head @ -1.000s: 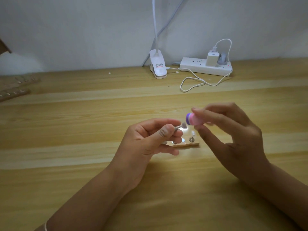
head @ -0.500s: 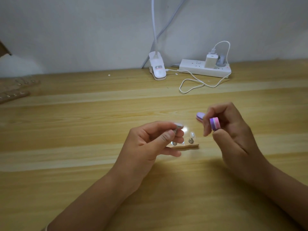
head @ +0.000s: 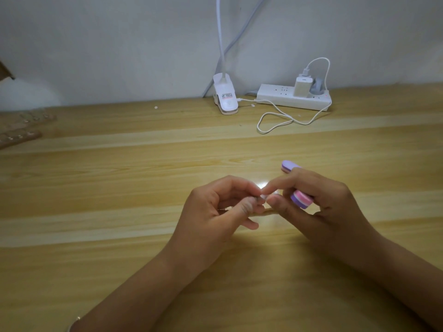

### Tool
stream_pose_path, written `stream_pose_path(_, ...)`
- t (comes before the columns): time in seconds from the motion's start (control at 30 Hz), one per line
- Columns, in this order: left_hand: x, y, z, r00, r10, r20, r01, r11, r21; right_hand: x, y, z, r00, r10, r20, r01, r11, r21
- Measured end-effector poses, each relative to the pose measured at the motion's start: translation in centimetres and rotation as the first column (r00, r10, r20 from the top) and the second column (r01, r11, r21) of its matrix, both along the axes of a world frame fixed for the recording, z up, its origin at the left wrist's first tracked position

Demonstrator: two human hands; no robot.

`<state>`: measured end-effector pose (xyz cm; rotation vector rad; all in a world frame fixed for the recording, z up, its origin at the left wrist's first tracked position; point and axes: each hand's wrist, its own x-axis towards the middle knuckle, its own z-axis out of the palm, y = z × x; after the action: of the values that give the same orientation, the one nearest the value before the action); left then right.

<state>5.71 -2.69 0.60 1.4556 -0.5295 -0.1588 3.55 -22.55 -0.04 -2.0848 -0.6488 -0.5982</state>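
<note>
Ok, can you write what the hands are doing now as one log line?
left hand: pinches small metal piece | right hand: holds pink-purple file, fingertips on the piece | place: above wooden table

A pale wooden counter [head: 119,188] is stretching across the whole view, its grain running from left edge to right edge. A plain grey-white wall [head: 119,44] is rising behind its far edge. At that edge a white clip lamp [head: 225,101] is standing, its neck climbing out of view. Just beside it, toward the right edge, a white power strip [head: 278,97] is lying along the wall. It is carrying a white charger [head: 302,87], whose cable [head: 275,121] is looping over the counter. Blurred brown strips [head: 19,137] are lying at the left edge.
</note>
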Motion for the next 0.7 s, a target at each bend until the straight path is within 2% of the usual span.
stream_pose_path(0.23,-0.27,-0.27,-0.32,0.999,-0.033,0.014,0.032,0.999,0.02,-0.14,-0.14,-0.05,1.0,0.009,0.027,-0.009,0.999,-0.032)
stream_pose_path(0.47,-0.05,0.01,-0.12,0.999,0.011,0.043,-0.011,1.0,0.001,-0.09,-0.36,0.1,1.0,-0.008,0.017,0.009,0.998,-0.07)
stream_pose_path(0.7,-0.18,0.01,-0.35,0.994,0.009,0.107,-0.02,0.994,0.108,-0.19,-0.4,0.24,0.998,0.043,0.053,-0.037,0.994,-0.101)
